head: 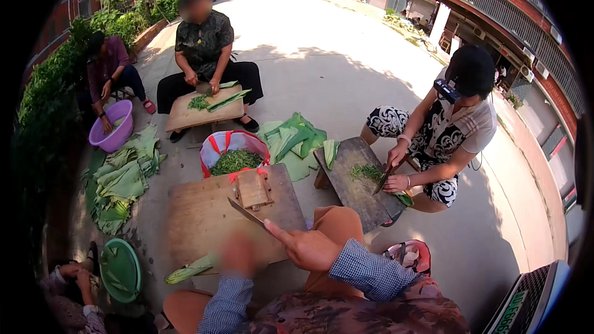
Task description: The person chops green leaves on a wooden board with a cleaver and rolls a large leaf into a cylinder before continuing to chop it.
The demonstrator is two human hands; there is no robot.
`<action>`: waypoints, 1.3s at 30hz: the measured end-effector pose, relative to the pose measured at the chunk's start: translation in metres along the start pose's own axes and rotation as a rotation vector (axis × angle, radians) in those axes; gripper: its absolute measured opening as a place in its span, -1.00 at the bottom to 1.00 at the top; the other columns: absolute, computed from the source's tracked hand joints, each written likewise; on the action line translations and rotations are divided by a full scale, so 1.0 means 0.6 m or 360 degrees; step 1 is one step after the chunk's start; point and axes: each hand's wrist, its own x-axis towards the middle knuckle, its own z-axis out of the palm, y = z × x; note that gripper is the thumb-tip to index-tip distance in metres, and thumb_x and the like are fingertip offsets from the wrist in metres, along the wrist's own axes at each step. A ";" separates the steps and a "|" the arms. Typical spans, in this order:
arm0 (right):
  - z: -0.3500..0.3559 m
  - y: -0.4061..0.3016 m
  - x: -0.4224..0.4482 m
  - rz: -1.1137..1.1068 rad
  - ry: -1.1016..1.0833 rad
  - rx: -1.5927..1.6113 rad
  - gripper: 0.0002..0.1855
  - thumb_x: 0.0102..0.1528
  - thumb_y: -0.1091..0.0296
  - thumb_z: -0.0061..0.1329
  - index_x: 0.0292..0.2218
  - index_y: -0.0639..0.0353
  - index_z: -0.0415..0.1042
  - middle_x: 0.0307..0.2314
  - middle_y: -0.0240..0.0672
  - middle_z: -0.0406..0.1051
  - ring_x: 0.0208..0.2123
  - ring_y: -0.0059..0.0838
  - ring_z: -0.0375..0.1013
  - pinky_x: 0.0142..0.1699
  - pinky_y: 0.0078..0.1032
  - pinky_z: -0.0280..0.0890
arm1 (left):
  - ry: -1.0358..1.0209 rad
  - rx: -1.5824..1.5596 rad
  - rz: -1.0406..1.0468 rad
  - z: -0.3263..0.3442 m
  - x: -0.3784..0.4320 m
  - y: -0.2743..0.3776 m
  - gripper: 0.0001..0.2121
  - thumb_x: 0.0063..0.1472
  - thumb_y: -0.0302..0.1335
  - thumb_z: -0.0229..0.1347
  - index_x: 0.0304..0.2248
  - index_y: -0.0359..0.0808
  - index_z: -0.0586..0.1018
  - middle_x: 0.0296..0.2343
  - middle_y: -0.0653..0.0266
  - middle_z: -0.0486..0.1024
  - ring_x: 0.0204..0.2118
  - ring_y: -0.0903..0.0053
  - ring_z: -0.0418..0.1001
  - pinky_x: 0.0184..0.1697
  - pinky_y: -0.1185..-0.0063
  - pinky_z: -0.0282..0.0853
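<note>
My right hand (312, 247) is closed around a kitchen knife (248, 212), its index finger along the back of the blade, which points up and left over a wooden board (199, 215). My left hand (239, 253), blurred, is at the board's near edge, beside or on a bundle of long green leaves (190, 270); its fingers cannot be made out. The leaves stick out to the left past the board's corner. A small wooden frame-like stool (253, 189) lies on the far part of the board, behind the knife tip.
Beyond my board stands a bag of shredded greens (236, 160). Two people cut leaves on boards (227, 110) (334, 185); another reaches into a purple basin (111, 125). Leaves (123, 181) lie left, near a green basin (120, 269). Another person sits lower left. A red bag (417, 260) stands right.
</note>
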 end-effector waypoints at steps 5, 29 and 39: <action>-0.135 -0.005 0.158 -0.0286 0.0170 -0.0056 -0.18 0.22 0.47 -0.19 0.39 0.13 -0.27 -0.32 0.15 0.46 -0.35 0.13 0.50 -0.18 -0.09 0.39 | -0.0022 0.0039 -0.0069 0.019 -0.006 -0.013 -0.90 0.13 -0.44 0.21 -0.34 -0.17 0.59 -0.31 0.29 0.51 -0.17 0.26 0.42 0.01 0.29 0.21; -0.294 -0.045 0.237 0.0168 0.0129 0.0290 -0.30 0.31 0.37 -0.20 0.40 -0.09 -0.09 -0.53 -0.30 0.47 -0.58 -0.51 0.43 -0.36 -0.40 0.40 | 0.0117 -0.0134 -0.0055 0.014 -0.003 -0.007 -0.88 0.10 -0.45 0.23 -0.34 -0.12 0.58 -0.31 0.36 0.51 -0.17 0.30 0.42 -0.01 0.28 0.22; -0.094 0.035 0.028 0.0293 -0.0054 -0.0151 -0.26 0.25 0.39 -0.15 0.37 0.08 -0.12 -0.41 0.18 0.50 -0.39 0.13 0.52 -0.23 -0.10 0.41 | 0.0072 -0.0123 -0.0077 0.013 -0.010 -0.012 -0.88 0.09 -0.46 0.24 -0.35 -0.13 0.58 -0.32 0.35 0.50 -0.18 0.30 0.41 -0.02 0.28 0.22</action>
